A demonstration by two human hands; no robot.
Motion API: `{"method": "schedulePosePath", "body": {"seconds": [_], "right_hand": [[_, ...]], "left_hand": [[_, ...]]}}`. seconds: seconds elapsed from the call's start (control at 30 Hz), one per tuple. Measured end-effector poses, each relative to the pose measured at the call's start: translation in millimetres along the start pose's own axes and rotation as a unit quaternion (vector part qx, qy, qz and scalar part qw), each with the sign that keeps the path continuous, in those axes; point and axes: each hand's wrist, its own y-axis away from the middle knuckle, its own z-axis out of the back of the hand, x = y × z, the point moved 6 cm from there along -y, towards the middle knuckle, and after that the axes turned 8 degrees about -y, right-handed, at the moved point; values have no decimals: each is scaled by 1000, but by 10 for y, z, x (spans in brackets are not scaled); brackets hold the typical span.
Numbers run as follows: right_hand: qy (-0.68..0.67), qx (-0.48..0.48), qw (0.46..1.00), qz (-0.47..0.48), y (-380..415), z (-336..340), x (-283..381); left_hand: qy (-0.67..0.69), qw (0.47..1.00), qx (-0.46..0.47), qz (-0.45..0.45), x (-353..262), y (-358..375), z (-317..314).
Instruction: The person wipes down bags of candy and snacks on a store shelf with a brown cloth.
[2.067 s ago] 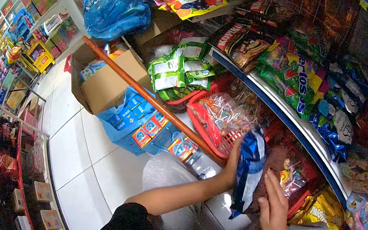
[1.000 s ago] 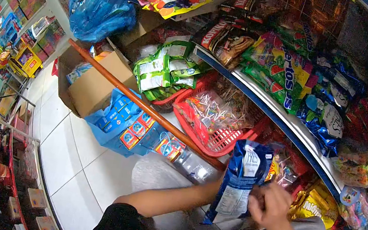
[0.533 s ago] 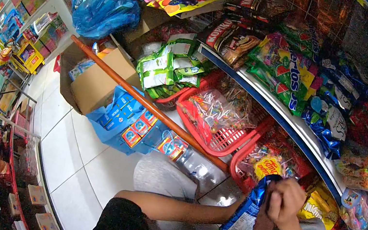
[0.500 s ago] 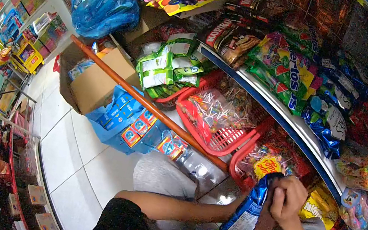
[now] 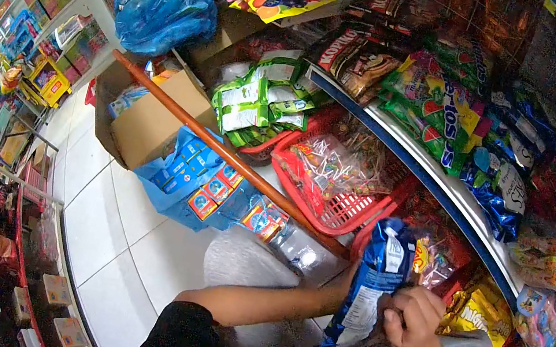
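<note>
A blue candy bag with a white printed label panel stands nearly upright above my lap, its back face toward me. My left hand reaches behind it and supports it; the bag hides most of those fingers. My right hand is closed, fingers curled against the bag's right edge. Just behind the bag, a red basket of lollipops is partly covered. Yellow candy bags lie to the right of my right hand.
A shelf bears candy bags, similar blue ones among them. Another red basket holds lollipops. An orange-brown pole slants across a cardboard box and a blue plastic bag of boxes. Stocked shelves line the left side.
The blue candy bag has turned its printed face toward me and come up straighter, shifting slightly left. My right hand has moved down from the bag's top to its right edge.
</note>
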Motion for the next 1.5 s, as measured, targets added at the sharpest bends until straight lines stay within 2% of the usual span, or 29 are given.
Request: {"method": "schedulePosePath", "body": {"seconds": [0.07, 0.13, 0.17, 0.2, 0.27, 0.47, 0.5, 0.53, 0.6, 0.63, 0.67, 0.7, 0.73, 0.83, 0.93, 0.97, 1.07, 1.1, 1.2, 1.23, 1.27, 1.33, 1.37, 1.47, 1.5], "right_hand": [[-5, -6, 1000, 8, 18, 6, -30], [-2, -17, 1000, 4, -11, 53, -71], [2, -30, 1000, -1, 6, 81, -116], [4, -39, 999, -15, -5, 116, -144], [7, -56, 998, -42, -31, 189, -189], [-23, -31, 995, -87, -30, 149, -168], [-24, -29, 995, -89, -34, 132, -149], [-25, -26, 995, -91, -34, 120, -138], [-28, -7, 995, -100, -18, 83, -146], [-35, -3, 994, -104, -1, 53, -162], [-42, 1, 993, -109, 12, 35, -166], [-48, 13, 991, -123, 14, 27, -175], [-50, 6, 991, -124, 16, 32, -179], [-58, -6, 990, -126, 33, 19, -196], [-63, 0, 990, -126, 51, -7, -188], [-64, 3, 990, -126, 56, -14, -186], [-70, 4, 989, -127, 62, -36, -187], [-72, 2, 989, -127, 62, -40, -184], [-65, 20, 988, -141, 72, -63, -178], [-64, 18, 989, -135, 87, -78, -170], [-63, 17, 990, -129, 110, -108, -169], [-60, 20, 990, -126, 118, -129, -162], [-59, 24, 990, -129, 113, -129, -156], [-63, 32, 989, -131, 91, -131, -156], [-65, 33, 989, -131, 85, -132, -157]], "left_hand": [[-34, 999, -2, 2, -52, 359, 100], [-69, 998, -2, 6, 32, 388, 82], [-87, 996, -3, 9, 340, 199, -28], [-104, 994, -3, 13, 181, 338, 31], [-139, 990, -3, 20, 453, 144, -93], [-245, 969, -8, 35, 151, 94, -125], [-252, 959, 78, -108, -98, 5, -356], [-137, 984, 85, -79, -133, 82, -360], [-274, 951, 28, -142, -342, 133, -349], [-16, 994, 84, -65, -239, -20, -344], [38, 996, 70, -42, -230, -9, -237], [145, 987, -32, 61, -360, 125, -381], [247, 946, -133, 162, -456, 279, -576], [65, 996, -30, -50, -586, -14, -404], [-50, 996, -28, -71, -562, -11, -198], [70, 991, 107, -29, -524, -71, -207], [33, 999, 28, -28, -620, 96, -274], [35, 996, 77, -10, -554, 34, -143], [225, 947, 228, -22, -595, 36, -196], [39, 997, 42, -51, -593, -7, -108], [111, 985, 128, -45, -600, 7, -170], [250, 922, 293, -31, -644, 59, -186], [47, 991, 82, -96, -601, -99, 73], [46, 988, -1, -144, -771, -108, 7], [57, 988, -1, -142, -765, -109, 14]]}}
